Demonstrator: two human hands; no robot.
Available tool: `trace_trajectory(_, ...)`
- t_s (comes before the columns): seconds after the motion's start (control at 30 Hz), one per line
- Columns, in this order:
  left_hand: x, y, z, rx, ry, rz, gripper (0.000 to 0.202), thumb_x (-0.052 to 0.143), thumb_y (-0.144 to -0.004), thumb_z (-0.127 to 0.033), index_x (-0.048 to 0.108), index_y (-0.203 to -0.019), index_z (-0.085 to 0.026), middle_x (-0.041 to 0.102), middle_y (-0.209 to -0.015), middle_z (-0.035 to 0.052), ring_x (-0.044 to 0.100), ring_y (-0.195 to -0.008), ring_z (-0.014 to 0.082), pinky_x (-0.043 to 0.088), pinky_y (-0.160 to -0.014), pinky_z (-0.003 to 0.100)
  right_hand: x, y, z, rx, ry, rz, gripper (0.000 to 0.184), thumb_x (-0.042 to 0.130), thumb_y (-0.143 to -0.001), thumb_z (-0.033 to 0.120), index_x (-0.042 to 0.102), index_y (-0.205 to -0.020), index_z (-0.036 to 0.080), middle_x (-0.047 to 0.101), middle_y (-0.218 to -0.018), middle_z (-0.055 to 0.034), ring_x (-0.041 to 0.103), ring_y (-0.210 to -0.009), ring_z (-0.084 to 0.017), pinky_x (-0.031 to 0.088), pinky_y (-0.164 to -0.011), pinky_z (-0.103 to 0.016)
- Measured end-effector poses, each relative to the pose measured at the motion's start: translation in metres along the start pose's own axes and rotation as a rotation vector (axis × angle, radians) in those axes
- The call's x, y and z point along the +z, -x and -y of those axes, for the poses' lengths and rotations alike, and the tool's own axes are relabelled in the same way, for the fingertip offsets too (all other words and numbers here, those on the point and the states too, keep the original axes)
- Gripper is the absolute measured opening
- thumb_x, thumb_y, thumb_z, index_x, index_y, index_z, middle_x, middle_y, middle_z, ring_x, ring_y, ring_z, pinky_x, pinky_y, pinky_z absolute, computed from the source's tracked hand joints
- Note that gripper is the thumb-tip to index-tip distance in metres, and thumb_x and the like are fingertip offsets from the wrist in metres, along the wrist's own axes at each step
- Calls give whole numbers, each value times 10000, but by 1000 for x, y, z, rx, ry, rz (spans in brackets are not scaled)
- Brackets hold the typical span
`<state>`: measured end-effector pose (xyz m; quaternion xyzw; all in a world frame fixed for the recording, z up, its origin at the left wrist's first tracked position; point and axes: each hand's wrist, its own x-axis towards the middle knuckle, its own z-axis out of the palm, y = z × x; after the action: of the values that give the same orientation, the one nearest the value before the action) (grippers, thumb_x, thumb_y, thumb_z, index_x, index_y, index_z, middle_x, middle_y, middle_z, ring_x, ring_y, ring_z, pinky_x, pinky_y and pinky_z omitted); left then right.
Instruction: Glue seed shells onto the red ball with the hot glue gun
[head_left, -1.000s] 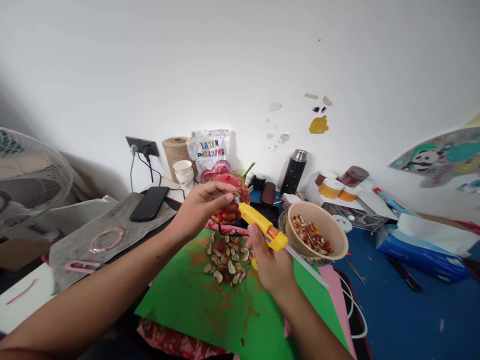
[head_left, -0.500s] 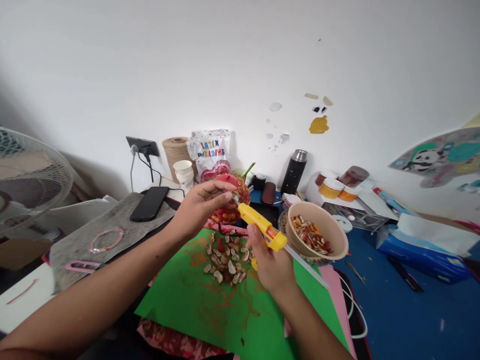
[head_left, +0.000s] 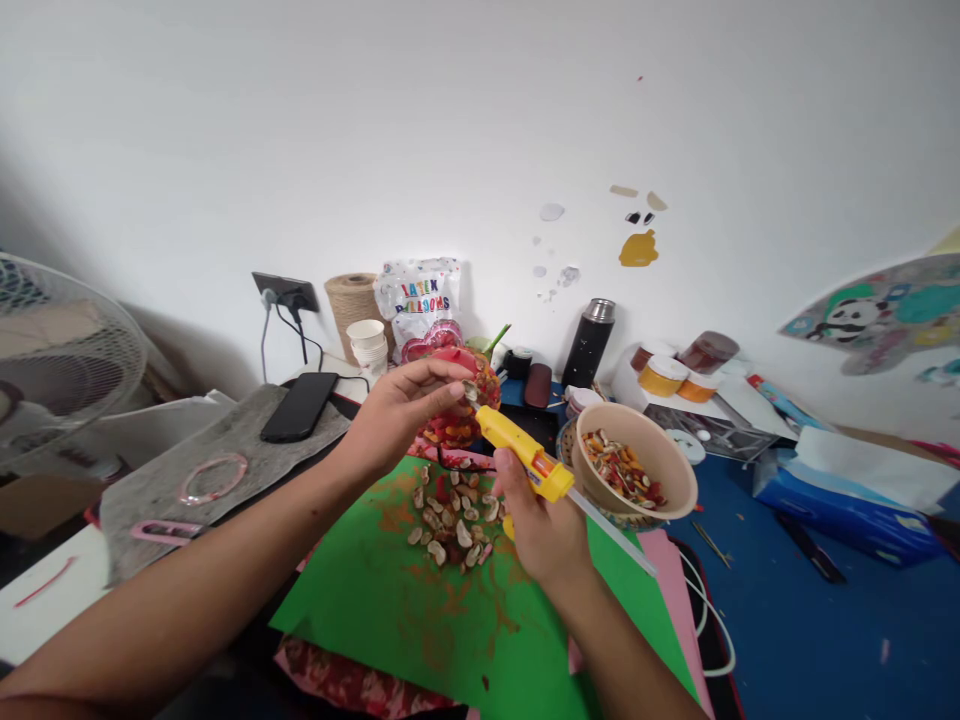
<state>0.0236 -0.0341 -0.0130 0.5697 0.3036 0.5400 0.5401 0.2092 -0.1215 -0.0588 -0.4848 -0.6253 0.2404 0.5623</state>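
My right hand (head_left: 551, 525) is wrapped round a yellow hot glue gun (head_left: 521, 450), with a clear glue stick (head_left: 611, 533) poking out of its rear. Thumb and fingers of my left hand (head_left: 420, 405) pinch a small peanut shell (head_left: 470, 390), and the glue gun's nozzle touches or nearly touches it. Behind my left hand stands a rounded object (head_left: 454, 430) covered with red and orange pieces, partly hidden. Below both hands, a pile of peanut shells (head_left: 450, 520) lies on a green sheet (head_left: 390, 620) stained with brown-orange smears.
To the right, a beige bowl (head_left: 679, 480) holds painted shell pieces. A black flask (head_left: 589, 345), paint jars (head_left: 664, 375) and a blue tissue pack (head_left: 840, 510) stand around it. On the left are a phone (head_left: 300, 407), paper cups (head_left: 367, 345), a twine spool (head_left: 351, 300) and a fan (head_left: 67, 360).
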Motion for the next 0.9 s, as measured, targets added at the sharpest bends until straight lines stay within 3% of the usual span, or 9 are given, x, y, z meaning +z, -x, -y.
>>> trace_trajectory(0.53, -3, -1, -5, 67, -37, -36, 242, 939, -845, -401, 860, -997, -231, 831, -940, 53, 755, -853, 191, 622, -800, 317, 2, -2, -1, -10, 39, 52, 557, 533, -1091, 618, 585, -679, 248, 544, -594, 18, 519, -532, -160, 427, -554, -292)
trace_trajectory(0.67, -24, -10, -36, 288, -33, -235, 172, 956, -823, -324, 863, -955, -263, 809, -866, 7, 696, -733, 144, 577, -725, 292, 3, 0, 0, -1, 25, 121, 565, 567, -1075, 625, 635, -673, 234, 592, -607, 2, 543, -545, -157, 424, -545, -284)
trace_trajectory(0.8, -54, -21, -69, 577, 57, -445, 105, 917, -827, -217, 859, -911, -240, 779, -782, -16, 690, -724, 132, 533, -671, 261, 2, 1, 0, 74, -95, 60, 608, 586, -1028, 731, 720, -730, 218, 625, -630, -9, 550, -553, -158, 451, -528, -275)
trace_trajectory(0.9, -62, -25, -69, 570, 93, -476, 117, 921, -790, -185, 855, -883, -214, 758, -753, -10, 683, -685, 120, 524, -641, 244, -3, -3, -1, 198, -200, -80, 710, 581, -960, 852, 744, -725, 203, 545, -553, 16, 474, -470, -137, 404, -447, -263)
